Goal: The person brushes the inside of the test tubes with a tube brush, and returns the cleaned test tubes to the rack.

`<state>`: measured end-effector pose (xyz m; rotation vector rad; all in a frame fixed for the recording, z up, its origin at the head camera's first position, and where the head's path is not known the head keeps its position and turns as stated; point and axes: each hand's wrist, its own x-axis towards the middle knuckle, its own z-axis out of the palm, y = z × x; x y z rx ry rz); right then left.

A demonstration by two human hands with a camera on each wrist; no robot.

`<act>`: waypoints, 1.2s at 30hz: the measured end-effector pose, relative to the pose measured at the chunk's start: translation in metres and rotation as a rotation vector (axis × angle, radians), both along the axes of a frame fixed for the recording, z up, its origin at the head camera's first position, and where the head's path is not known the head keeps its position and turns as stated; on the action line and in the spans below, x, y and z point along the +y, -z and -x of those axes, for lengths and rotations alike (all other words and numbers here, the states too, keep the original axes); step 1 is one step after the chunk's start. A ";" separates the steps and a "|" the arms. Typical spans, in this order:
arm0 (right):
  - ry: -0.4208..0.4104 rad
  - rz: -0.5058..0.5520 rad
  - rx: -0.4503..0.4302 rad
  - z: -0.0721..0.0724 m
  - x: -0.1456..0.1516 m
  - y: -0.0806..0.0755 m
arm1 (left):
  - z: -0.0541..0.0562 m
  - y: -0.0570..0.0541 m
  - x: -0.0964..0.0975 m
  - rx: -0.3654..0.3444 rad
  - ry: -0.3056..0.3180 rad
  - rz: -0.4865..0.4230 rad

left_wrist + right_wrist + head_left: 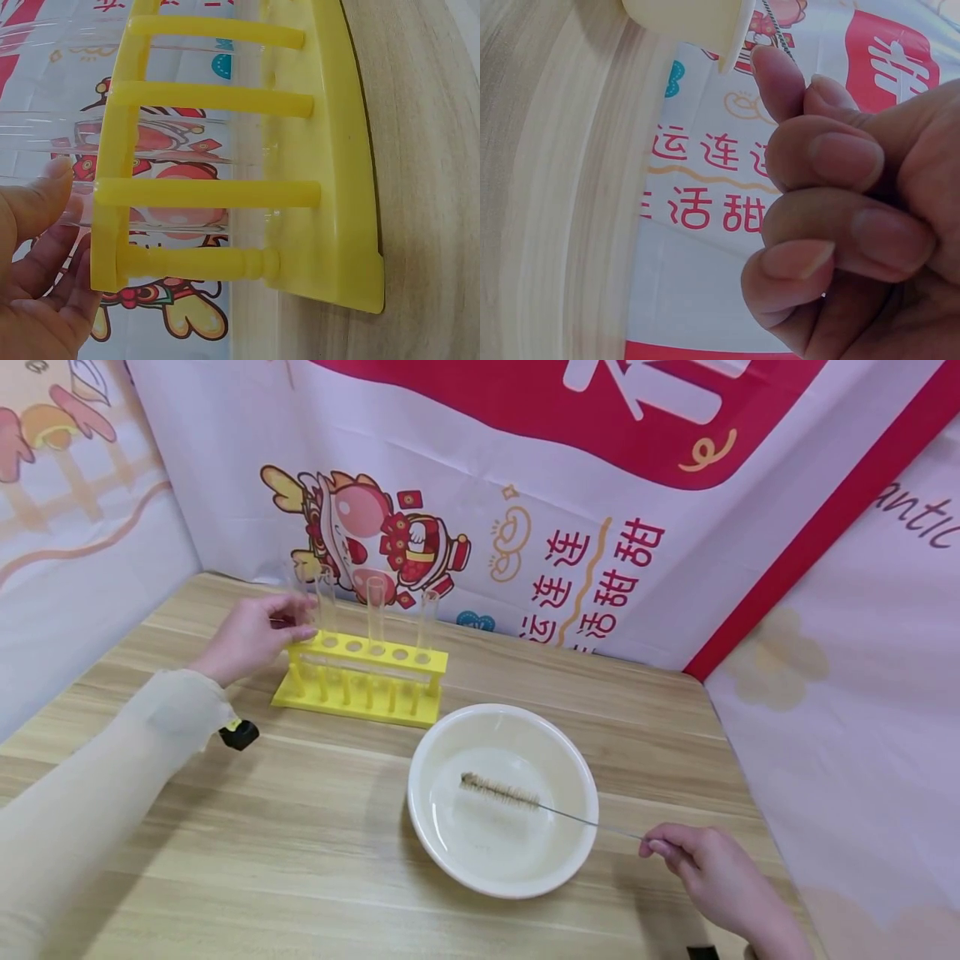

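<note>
At the left end of the yellow test tube rack [356, 712], my left hand [255, 631] pinches a clear test tube [176, 217] just above the top plate. The tube's lower part is still inside the rack. Other clear test tubes [377, 610] stand upright in the rack to the right of that hand. My right hand [723, 877] grips the thin wire handle of a test tube brush [501, 790], its fingers curled in the right wrist view. The bristled head is over the white basin [480, 862]; whether it touches the inside I cannot tell.
The basin stands on the wood-grain table [300, 843], just right of and nearer than the rack. A printed cloth [600, 468] hangs behind the table, and further cloth walls close off the left and right sides.
</note>
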<state>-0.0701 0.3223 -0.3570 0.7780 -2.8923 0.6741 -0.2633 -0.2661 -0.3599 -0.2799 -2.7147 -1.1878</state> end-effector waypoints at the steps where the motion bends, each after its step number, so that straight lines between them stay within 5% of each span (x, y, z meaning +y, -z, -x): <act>1: 0.002 0.003 -0.005 0.000 0.000 0.000 | 0.000 0.000 0.000 -0.004 -0.003 -0.001; 13: 0.015 0.008 -0.035 -0.002 -0.001 0.001 | -0.005 -0.001 0.000 -0.022 -0.007 0.011; 18: 0.016 0.012 -0.031 -0.003 -0.001 0.001 | -0.010 -0.004 -0.001 -0.027 -0.051 -0.074; 21: 0.010 0.015 -0.040 -0.003 -0.001 0.001 | -0.017 -0.012 0.000 0.021 -0.129 -0.165; 25: 0.000 0.013 -0.063 -0.004 0.000 0.001 | -0.033 -0.026 0.006 0.188 -0.196 -0.193; 30: -0.007 0.010 -0.064 -0.004 0.001 0.000 | -0.049 -0.035 0.022 0.323 -0.090 -0.117; 36: -0.020 0.015 -0.048 -0.005 -0.001 0.000 | -0.058 -0.031 0.040 0.212 -0.068 -0.040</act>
